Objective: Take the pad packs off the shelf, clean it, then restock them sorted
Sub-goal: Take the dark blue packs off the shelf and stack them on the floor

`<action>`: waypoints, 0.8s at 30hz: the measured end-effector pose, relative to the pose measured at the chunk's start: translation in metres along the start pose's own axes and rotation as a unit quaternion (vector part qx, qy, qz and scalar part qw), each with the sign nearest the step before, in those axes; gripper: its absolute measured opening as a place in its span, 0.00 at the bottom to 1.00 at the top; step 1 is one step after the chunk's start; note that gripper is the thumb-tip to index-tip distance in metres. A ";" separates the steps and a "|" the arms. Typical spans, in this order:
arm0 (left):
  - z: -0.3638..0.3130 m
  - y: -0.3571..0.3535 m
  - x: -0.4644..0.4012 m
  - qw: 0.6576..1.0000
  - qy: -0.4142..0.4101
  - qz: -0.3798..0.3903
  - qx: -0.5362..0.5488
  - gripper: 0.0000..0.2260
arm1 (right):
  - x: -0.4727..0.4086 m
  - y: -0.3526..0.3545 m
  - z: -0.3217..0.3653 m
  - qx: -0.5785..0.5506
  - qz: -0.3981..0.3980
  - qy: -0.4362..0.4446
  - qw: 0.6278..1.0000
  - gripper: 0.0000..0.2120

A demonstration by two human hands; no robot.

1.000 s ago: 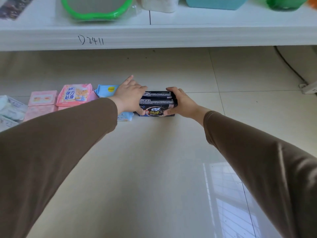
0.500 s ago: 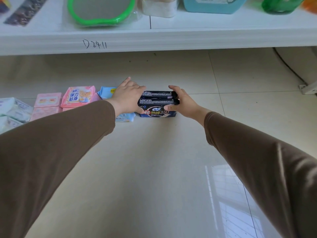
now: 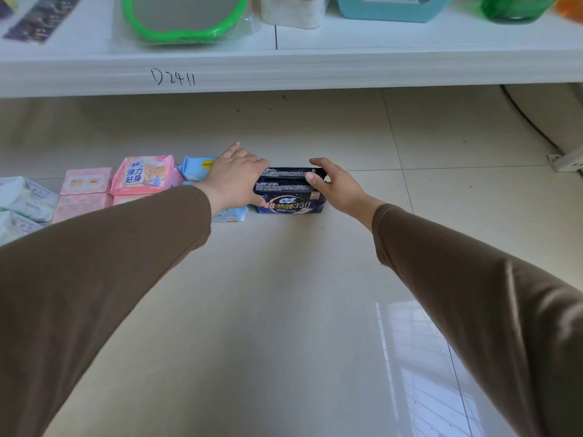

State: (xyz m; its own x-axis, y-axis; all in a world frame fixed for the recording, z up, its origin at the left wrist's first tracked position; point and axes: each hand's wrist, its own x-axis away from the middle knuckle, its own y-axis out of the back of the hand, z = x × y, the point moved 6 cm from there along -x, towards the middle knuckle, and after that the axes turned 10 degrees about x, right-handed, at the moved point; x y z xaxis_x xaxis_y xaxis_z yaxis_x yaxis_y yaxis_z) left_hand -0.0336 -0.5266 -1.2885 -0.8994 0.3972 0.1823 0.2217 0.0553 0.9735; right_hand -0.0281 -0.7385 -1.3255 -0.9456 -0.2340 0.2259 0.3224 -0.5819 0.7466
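Two dark navy pad packs (image 3: 288,193) lie stacked on the tiled floor below the white shelf (image 3: 284,69). My left hand (image 3: 235,178) grips the stack's left end, and my right hand (image 3: 336,184) grips its right end with the thumb on the top pack. Left of them runs a row of packs: light blue packs (image 3: 197,167) partly hidden by my left hand, pink packs (image 3: 143,173), paler pink packs (image 3: 85,184) and pale green-white packs (image 3: 22,197) at the frame's left edge.
The white shelf carries a green-rimmed tray (image 3: 183,17), a white roll (image 3: 290,11), a teal tub (image 3: 391,6) and a green bottle (image 3: 517,7). A cable (image 3: 530,118) and a white bracket (image 3: 568,160) lie at the right. Glossy floor tiles stretch toward me.
Both hands stay on the navy packs. The stack's front label has come more into view, and the camera has tipped slightly so the shelf sits lower in the frame.
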 end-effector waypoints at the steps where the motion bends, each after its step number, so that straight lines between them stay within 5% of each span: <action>1: 0.000 -0.001 0.000 1.000 -0.002 -0.003 -0.002 0.33 | -0.001 0.000 0.000 -0.004 -0.003 -0.007 1.000 0.21; 7: -0.001 -0.002 -0.001 1.000 -0.003 -0.020 -0.006 0.28 | -0.003 0.000 0.005 -0.054 -0.017 -0.017 0.998 0.13; 24: -0.003 0.008 0.002 1.000 0.016 -0.021 -0.008 0.35 | -0.001 0.007 0.006 -0.045 -0.040 -0.018 0.998 0.16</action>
State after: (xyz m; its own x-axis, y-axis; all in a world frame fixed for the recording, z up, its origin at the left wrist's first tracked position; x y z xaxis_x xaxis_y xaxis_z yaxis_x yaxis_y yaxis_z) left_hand -0.0349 -0.5286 -1.2803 -0.9191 0.3660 0.1458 0.1784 0.0566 0.9823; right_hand -0.0256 -0.7373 -1.3167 -0.9690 -0.1564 0.1915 0.2466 -0.6657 0.7042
